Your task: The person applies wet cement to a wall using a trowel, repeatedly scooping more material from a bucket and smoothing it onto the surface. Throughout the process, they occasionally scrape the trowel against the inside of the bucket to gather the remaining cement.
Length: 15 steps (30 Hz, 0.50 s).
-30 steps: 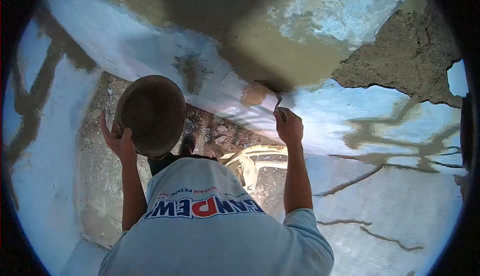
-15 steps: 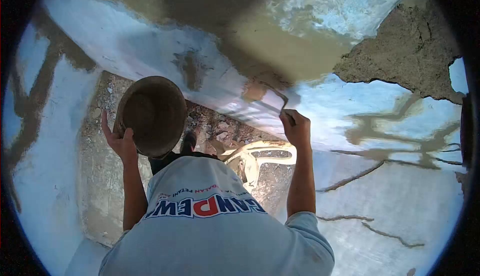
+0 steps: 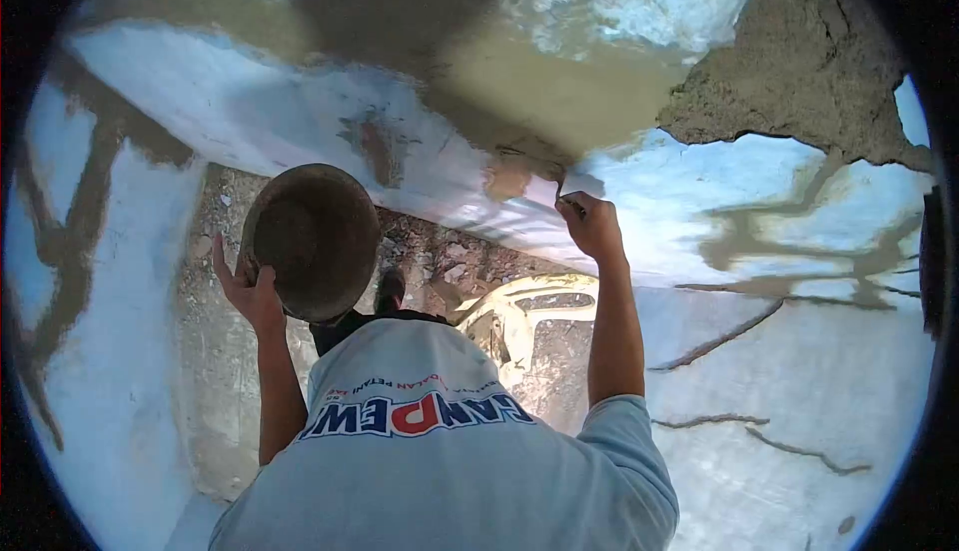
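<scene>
My left hand (image 3: 250, 291) grips the rim of a round brown bowl (image 3: 318, 239) smeared with mortar, held up at chest height. My right hand (image 3: 591, 223) is closed on the handle of a small trowel (image 3: 562, 191), whose blade presses against a pale blue wall (image 3: 300, 116) at the lower edge of a wet brown plaster patch (image 3: 559, 91). Most of the blade is hidden against the wall. My grey printed shirt (image 3: 430, 451) fills the bottom middle.
Rough broken plaster (image 3: 799, 61) shows on the wall at upper right. Cracks filled with brown mortar (image 3: 789, 241) run across the blue wall at right and left. Below lie rubble ground (image 3: 440, 261), my foot (image 3: 390, 286) and a pale plastic chair (image 3: 519, 316).
My right hand with the trowel has risen slightly along the wall toward the plaster edge. The view has tipped a little, and the bowl stays in my left hand.
</scene>
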Each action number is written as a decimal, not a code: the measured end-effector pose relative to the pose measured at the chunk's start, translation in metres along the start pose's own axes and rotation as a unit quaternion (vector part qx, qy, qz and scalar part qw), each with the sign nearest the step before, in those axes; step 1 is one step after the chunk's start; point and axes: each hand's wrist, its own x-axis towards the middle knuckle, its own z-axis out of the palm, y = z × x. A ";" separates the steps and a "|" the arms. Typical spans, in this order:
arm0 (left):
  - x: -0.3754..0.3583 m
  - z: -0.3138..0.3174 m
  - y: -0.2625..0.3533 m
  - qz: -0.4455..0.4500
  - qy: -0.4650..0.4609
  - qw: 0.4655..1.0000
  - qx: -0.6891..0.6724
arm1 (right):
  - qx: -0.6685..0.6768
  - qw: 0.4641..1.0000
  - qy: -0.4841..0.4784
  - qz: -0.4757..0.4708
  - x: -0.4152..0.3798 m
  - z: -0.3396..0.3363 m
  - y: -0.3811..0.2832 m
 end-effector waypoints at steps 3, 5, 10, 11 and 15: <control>0.002 -0.003 0.000 0.004 -0.029 0.999 -0.018 | 0.015 0.999 0.027 0.017 -0.020 -0.014 0.015; 0.003 0.004 0.010 -0.016 -0.023 1.000 0.002 | 0.028 0.999 0.036 0.024 -0.040 -0.028 0.033; 0.017 0.000 0.011 -0.041 -0.033 0.999 0.000 | 0.050 0.993 0.018 0.110 -0.103 -0.051 0.037; 0.020 -0.002 0.011 -0.051 -0.042 0.998 -0.001 | 0.040 0.992 0.036 0.112 -0.114 -0.045 0.028; 0.033 0.009 0.026 -0.048 -0.089 0.995 -0.024 | 0.149 0.970 0.119 0.151 -0.136 0.006 -0.016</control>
